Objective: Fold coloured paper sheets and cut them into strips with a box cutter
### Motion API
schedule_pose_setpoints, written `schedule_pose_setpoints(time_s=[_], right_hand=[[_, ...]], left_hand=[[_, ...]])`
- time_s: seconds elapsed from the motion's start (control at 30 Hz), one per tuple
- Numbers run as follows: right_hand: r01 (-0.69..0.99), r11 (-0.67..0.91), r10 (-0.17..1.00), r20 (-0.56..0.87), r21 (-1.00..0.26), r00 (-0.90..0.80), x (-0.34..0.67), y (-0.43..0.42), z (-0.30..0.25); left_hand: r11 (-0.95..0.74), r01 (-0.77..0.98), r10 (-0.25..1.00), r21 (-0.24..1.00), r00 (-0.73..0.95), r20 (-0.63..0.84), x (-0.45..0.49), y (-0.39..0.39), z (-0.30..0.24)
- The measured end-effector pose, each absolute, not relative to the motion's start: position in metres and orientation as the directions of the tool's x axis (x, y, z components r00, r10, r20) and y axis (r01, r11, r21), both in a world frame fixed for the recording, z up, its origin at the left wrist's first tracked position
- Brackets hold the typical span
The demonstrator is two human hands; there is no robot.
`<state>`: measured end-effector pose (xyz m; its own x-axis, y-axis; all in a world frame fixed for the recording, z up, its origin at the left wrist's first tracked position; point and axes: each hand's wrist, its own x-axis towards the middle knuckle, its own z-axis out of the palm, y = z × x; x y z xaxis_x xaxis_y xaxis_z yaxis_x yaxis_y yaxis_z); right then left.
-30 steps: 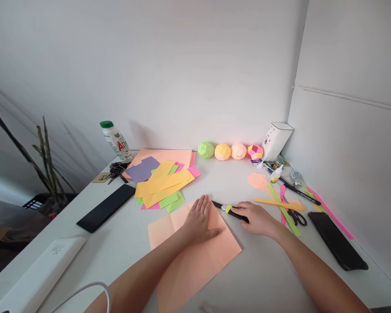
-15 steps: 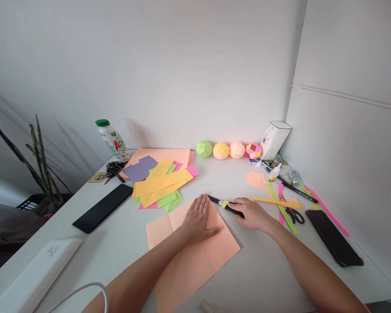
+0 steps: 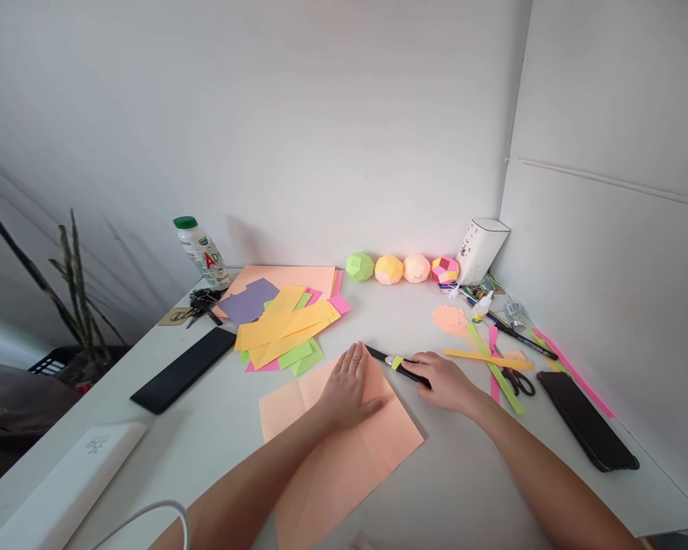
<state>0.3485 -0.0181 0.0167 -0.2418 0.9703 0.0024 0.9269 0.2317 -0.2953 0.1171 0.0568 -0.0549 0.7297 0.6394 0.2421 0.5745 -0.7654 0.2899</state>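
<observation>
A creased peach sheet of paper (image 3: pixel 398 431) lies at an angle on the white table. My left hand (image 3: pixel 349 391) rests flat on its upper part, fingers together and stretched out, thumb spread to the right. My right hand (image 3: pixel 442 380) is wrapped round a black and yellow-green utility knife (image 3: pixel 404 367). The blade end of the knife points left and touches or nearly touches the paper's top corner, close to my left fingertips. My left forearm covers part of the sheet.
Coloured paper pieces (image 3: pixel 287 325) lie at the back left by a bottle (image 3: pixel 203 252) and a black slab (image 3: pixel 183 370). Faceted paper balls (image 3: pixel 388 269) line the wall. At right are paper strips (image 3: pixel 496 370), scissors (image 3: pixel 519 382), a glue bottle (image 3: pixel 481 308) and a phone (image 3: pixel 588 420).
The view has tilted slightly, so everything sits a little lower in it. Both hands and the knife stay in nearly the same place on the paper.
</observation>
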Motion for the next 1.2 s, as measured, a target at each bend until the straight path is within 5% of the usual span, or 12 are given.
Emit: schedule_pose_setpoints(time_s=[0.57, 1.2], right_hand=[[0.842, 0.249, 0.968, 0.095, -0.478, -0.232, 0.369, -0.035, 0.014], [0.788, 0.34, 0.94, 0.148, -0.514, -0.308, 0.366, -0.032, 0.006]], left_hand=[[-0.486, 0.505, 0.869, 0.714, 0.37, 0.329, 0.113, 0.065, -0.053], [-0.382, 0.455, 0.922, 0.804, 0.25, 0.297, 0.11, 0.069, -0.04]])
